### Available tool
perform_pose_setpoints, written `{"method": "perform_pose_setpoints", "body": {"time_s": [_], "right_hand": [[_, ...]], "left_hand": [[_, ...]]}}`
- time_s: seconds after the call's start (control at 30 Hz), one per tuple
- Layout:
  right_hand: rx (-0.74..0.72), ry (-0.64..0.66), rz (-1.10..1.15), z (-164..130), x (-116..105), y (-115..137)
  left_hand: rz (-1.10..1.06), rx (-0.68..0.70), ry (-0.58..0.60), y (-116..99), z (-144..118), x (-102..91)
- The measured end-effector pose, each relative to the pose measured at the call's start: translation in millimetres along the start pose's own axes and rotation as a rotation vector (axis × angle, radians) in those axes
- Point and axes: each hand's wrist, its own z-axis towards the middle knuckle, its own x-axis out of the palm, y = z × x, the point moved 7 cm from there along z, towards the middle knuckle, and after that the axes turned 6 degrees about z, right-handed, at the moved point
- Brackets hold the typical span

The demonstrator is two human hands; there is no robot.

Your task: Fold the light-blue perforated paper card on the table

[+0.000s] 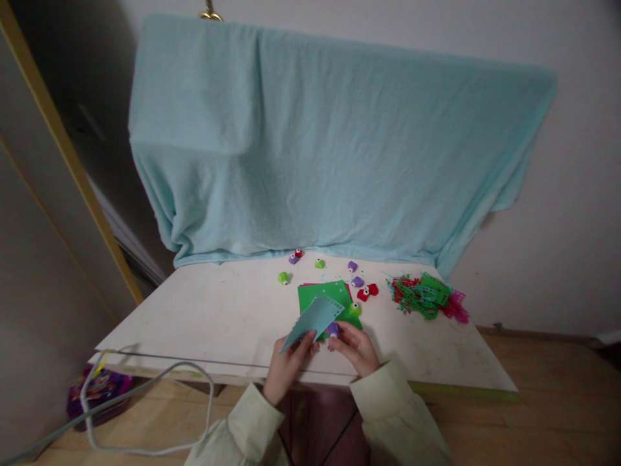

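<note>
- Left hand (286,366) pinches the lower corner of a blue sheet (313,319), fingers closed on its edge; the sheet is held tilted just above the near part of the table (208,317).
- Right hand (356,346) closes on a purple punch (332,330) that sits on the sheet's right edge; fingers curl around it, thumb side hidden.
- The sheet already shows a row of small holes along its upper edge. Risk: with only a corner pinched, the sheet may swivel in the punch slot, so the next hole would land out of line.
- The sheet is limp and unsupported in the middle. Risk: it may buckle or crease if the punch is squeezed while the left hand pulls.
- Green sheet (324,296) lies flat just behind the hands, a green punch (355,309) resting on its right edge. Risk: a swing of the right hand may knock that punch off.
- The hands work close to the table's near edge. Risk: a dropped punch may roll off to the floor.
- Scrap pile (427,296) sits well to the right, apart from the hands; low risk of snagging.
</note>
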Motion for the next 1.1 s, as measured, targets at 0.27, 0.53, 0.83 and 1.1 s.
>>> {"method": "perform_pose_setpoints", "body": {"time_s": [0.27,0.53,0.83,1.1], "right_hand": [[0.015,-0.011,-0.003,0.0,-0.3,-0.6],[0.019,-0.009,0.007,-0.1,0.4,-0.6],[-0.005,0.026,-0.072,-0.8,1.9,4.2],[0.003,0.013,-0.099,-1.4,3.2,9.7]], "left_hand": [[0.026,0.006,-0.001,1.8,0.5,0.9],[0.083,0.046,0.035,-1.8,-1.8,2.1],[0.005,-0.035,0.103,3.1,-5.4,9.4],[-0.014,-0.027,0.111,6.0,-6.5,11.5]]}}
